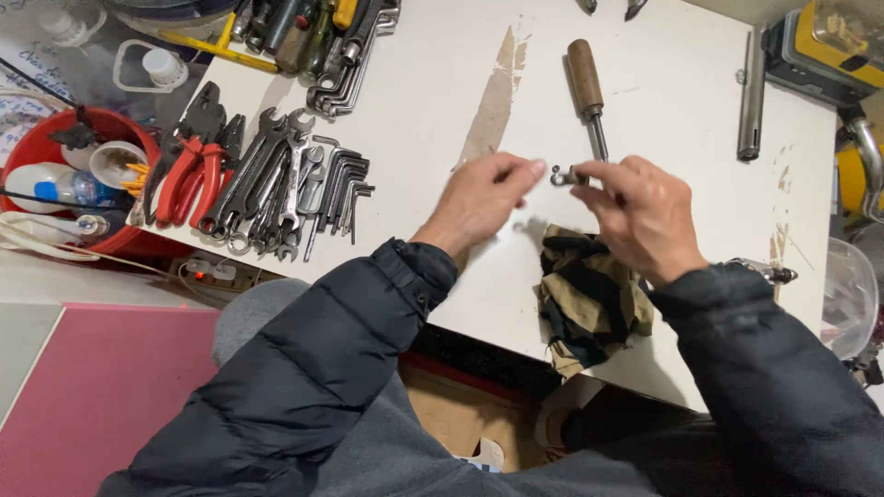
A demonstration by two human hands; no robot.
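Between the fingertips of both hands, a small metal part (562, 175) was held above the white tabletop (414, 110). The right hand (645, 216) pinched it with closed fingers, and the left hand (481, 198) touched its other end with thumb and forefinger. Just below the fingers lay a striped rag (589, 299). Just beyond them rested a wooden-handled screwdriver (586, 87). Far to the left lay wrenches (272, 179) and red pliers (189, 179).

Both hands meet above the white counter (663, 101). The right hand (645, 216) pinches a small metal fitting (563, 176); the left hand (483, 198) touches its end. A striped rag (589, 304) lies below, and a wooden-handled screwdriver (586, 87) lies just beyond.
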